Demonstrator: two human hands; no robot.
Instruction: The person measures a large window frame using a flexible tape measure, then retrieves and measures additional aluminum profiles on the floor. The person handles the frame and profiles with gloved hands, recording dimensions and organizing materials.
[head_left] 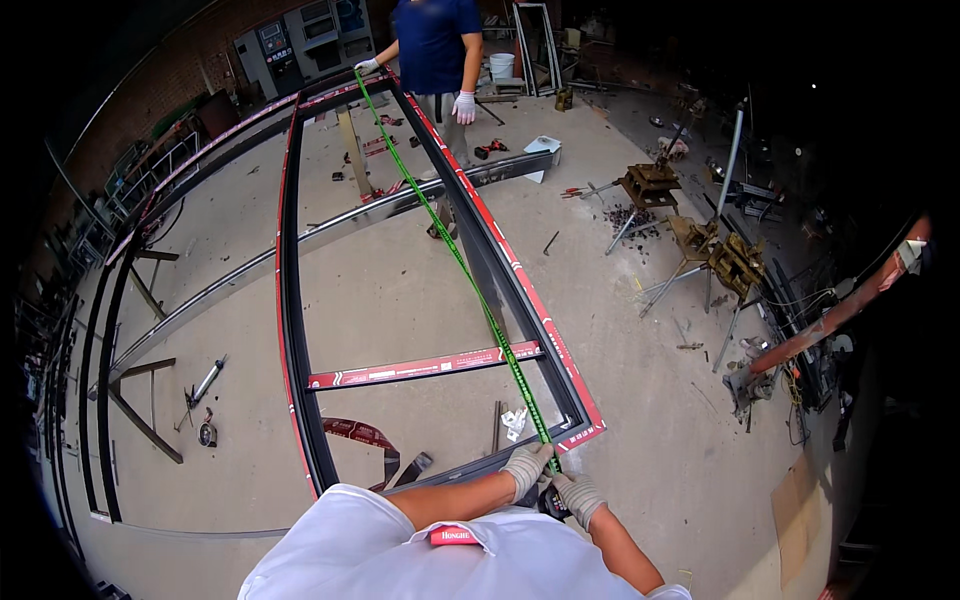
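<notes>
Grey concrete workshop floor point(380, 300), brown metal stand point(652, 187) off right. Long dark metal frame with red film strips point(288, 250) spans the centre. Bright green flexible measuring tape point(530, 403) runs diagonally across it, top centre to lower centre. Far end: co-worker's white-gloved hand point(367, 66). Near end: my left grey-white gloved hand point(527, 470), grip pinched on the green band. My right gloved hand point(580, 497) sits by the dark tape case point(551, 503); fingers partly hidden, can't tell how far that grip closes. Handling, my guess: light, thin, springy, twists easily, slick through gloves. I'd hold the case body, pinch the band flat just beside it.
</notes>
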